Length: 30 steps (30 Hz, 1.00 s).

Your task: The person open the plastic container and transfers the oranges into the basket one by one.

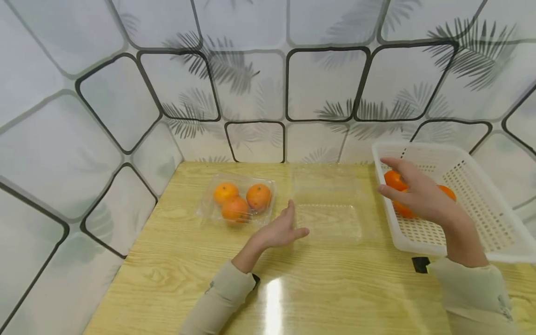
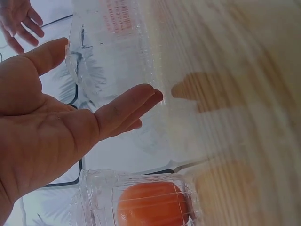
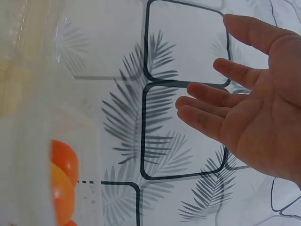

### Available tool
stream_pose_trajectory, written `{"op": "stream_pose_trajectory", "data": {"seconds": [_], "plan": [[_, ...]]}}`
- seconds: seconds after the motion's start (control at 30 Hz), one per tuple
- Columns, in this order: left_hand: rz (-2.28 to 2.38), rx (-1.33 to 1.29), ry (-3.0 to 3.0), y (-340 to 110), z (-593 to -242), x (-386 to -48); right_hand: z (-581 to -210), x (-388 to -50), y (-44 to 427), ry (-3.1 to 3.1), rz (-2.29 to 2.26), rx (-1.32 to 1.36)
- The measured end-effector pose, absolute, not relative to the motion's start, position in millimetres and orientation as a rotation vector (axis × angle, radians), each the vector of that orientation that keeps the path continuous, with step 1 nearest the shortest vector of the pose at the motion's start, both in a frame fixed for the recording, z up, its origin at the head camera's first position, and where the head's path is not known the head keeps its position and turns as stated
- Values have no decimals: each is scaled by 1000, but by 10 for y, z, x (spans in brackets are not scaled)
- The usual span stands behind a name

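Note:
My left hand [image 1: 277, 231] reaches over the table with fingers extended and thumb spread, at the left side of an open clear plastic box [image 1: 328, 222] whose lid stands raised at the back. In the left wrist view the fingers [image 2: 127, 106] are straight and grip nothing; whether they touch the box I cannot tell. My right hand [image 1: 425, 195] hovers over a white plastic basket [image 1: 494, 200], its fingers apart and holding nothing, plain in the right wrist view. Beneath it lie several oranges [image 1: 447, 191], partly hidden by the hand.
Left of the open box, a clear plastic box [image 1: 271, 188] contains three oranges [image 1: 258, 197]. The wood-grain table [image 1: 167, 279] meets a patterned wall covering [image 1: 255, 93] at the back and left. A small black object [image 1: 420, 264] is near the right cuff.

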<state>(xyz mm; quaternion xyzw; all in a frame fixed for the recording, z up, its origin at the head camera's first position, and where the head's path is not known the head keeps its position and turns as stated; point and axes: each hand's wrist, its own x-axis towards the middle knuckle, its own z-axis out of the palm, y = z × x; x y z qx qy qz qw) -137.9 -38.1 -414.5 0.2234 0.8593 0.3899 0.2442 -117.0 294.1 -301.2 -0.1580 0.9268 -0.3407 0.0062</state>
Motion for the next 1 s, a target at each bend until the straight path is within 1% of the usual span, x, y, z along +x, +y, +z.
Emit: {"op": "stream_pose_trajectory", "data": {"seconds": [0.23, 0.37, 0.73, 1.0], "plan": [[1061, 621, 2321, -402, -4158, -1344, -3186, -1027, 2830, 2893, -1094, -484], [1046, 634, 2346, -417, -4157, -1324, -3275, -983, 2748, 2903, -1093, -527], [1020, 660, 2376, -445, -4205, -1283, -3558, -944, 2542, 2833, -1158, -597], [1017, 656, 2377, -443, -4201, -1279, -3697, -957, 2418, 2763, -1173, -646]]}}
